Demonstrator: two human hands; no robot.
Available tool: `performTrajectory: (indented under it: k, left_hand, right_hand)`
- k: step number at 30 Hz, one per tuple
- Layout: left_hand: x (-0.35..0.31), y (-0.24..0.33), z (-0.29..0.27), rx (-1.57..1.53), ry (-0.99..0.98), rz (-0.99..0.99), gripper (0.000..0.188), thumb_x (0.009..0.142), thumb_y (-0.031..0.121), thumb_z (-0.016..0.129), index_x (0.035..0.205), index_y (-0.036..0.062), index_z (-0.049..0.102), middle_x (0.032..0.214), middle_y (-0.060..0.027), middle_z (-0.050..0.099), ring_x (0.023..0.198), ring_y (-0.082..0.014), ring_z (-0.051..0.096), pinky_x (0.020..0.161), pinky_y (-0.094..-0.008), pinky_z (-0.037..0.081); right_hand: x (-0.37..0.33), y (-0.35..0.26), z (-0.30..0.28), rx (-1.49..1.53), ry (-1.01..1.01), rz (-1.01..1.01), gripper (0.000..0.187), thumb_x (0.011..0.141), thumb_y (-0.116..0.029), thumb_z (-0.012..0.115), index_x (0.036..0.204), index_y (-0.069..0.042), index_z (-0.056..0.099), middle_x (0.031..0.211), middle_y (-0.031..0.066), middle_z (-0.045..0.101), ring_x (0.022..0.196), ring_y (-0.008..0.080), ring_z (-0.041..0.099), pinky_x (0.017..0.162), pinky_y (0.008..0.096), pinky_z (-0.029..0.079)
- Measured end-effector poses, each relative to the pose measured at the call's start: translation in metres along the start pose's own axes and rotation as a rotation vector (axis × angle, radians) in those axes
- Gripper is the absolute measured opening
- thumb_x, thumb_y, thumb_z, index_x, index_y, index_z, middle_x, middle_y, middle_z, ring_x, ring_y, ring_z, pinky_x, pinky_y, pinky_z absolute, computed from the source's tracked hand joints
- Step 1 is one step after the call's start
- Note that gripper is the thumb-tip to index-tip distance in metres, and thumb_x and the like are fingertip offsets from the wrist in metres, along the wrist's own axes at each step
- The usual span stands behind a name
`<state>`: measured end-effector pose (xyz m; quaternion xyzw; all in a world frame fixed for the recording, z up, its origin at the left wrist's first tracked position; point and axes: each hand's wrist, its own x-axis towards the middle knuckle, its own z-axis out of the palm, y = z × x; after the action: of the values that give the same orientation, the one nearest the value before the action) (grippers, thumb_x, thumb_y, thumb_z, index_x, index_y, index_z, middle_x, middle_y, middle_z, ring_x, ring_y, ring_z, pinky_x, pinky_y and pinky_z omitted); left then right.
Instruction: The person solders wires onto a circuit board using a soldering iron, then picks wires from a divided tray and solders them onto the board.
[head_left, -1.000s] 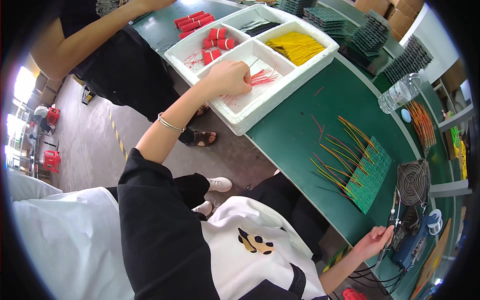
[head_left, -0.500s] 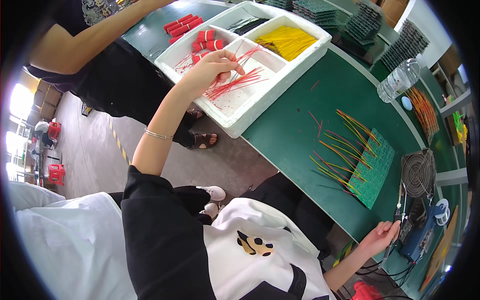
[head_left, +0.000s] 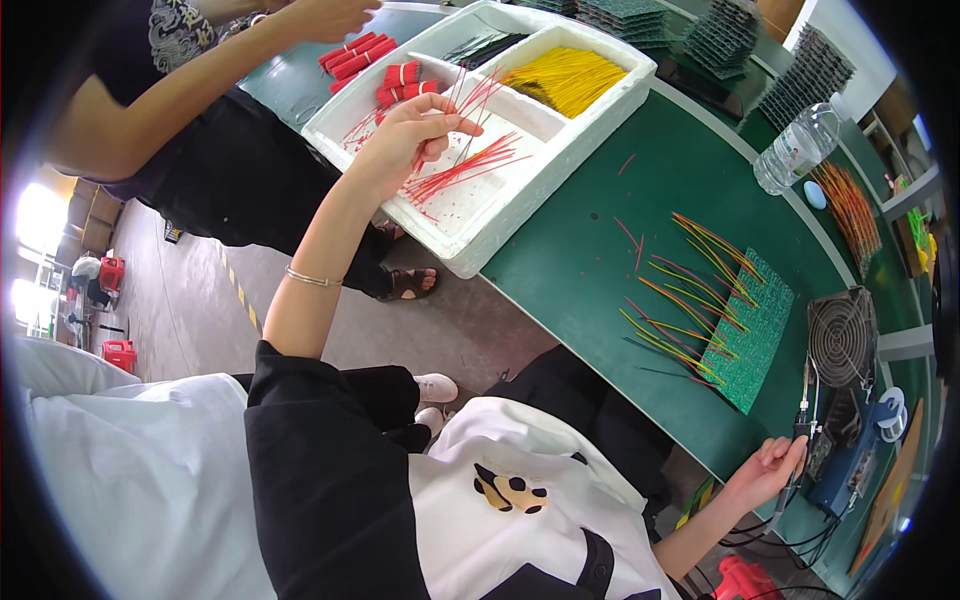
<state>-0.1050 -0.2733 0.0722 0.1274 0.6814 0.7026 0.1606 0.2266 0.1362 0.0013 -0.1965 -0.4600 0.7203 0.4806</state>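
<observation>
Over the white foam box [head_left: 560, 185], my left hand [head_left: 415, 135] pinches a few thin red wires [head_left: 488, 90] that stick up past the fingertips. Below it, in the near compartment, lies a loose bunch of red wires [head_left: 480, 165] among small red scraps. At the right edge of the table, my right hand [head_left: 768, 472] is closed around the handle of a soldering iron [head_left: 801, 428], its tip end pointing away from me. Between the hands lies a green circuit board [head_left: 758, 335], with yellow, red and dark wires [head_left: 690, 300] sticking out to its left.
Yellow wires [head_left: 570, 80], black wires [head_left: 485, 48] and red bundles [head_left: 405, 82] fill other compartments. A bottle [head_left: 798, 150], a round-grilled fan [head_left: 840, 340], a blue device with a solder spool [head_left: 892, 415] and stacked boards [head_left: 725, 38] line the far side. Another person's arm [head_left: 190, 105] reaches in at upper left.
My left hand has risen slightly, and the pinched red wires now stand more upright. My right hand keeps its grip on the soldering iron. The other person's hand has come further into view.
</observation>
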Motion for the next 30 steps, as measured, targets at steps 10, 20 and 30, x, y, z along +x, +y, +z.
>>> performTrajectory:
  k: [10,20,30]
  left_hand:
    - [0.001,0.001,0.003,0.02,0.007,-0.013,0.005,0.09,0.009,0.049,0.094,0.0065,0.048,0.094,-0.0135,0.063,0.054,-0.0033,0.033,0.047,-0.0154,0.031]
    - [-0.001,0.001,0.004,0.061,0.047,0.025,0.008,0.089,0.01,0.051,0.096,0.0069,0.049,0.093,-0.0131,0.064,0.053,-0.0025,0.034,0.046,-0.0152,0.03]
    - [-0.001,-0.014,-0.02,-0.4,-0.098,-0.174,0.042,0.092,0.027,0.048,0.13,0.011,0.041,0.127,-0.0024,0.05,0.114,-0.012,0.047,0.095,-0.0295,0.037]
  right_hand:
    - [-0.001,0.0,0.002,-0.006,0.022,-0.007,0.026,0.092,-0.011,0.049,0.069,-0.011,0.039,0.053,-0.0025,0.035,0.046,0.0032,0.026,0.042,0.0195,0.02]
    - [-0.002,-0.002,0.006,-0.021,0.049,-0.002,0.029,0.092,-0.012,0.049,0.068,-0.012,0.034,0.052,-0.0027,0.034,0.044,0.0031,0.026,0.042,0.0193,0.019]
    - [0.001,-0.001,-0.005,0.025,-0.029,0.005,0.023,0.093,-0.01,0.048,0.07,-0.008,0.044,0.055,-0.0015,0.036,0.047,0.0041,0.029,0.043,0.0202,0.022]
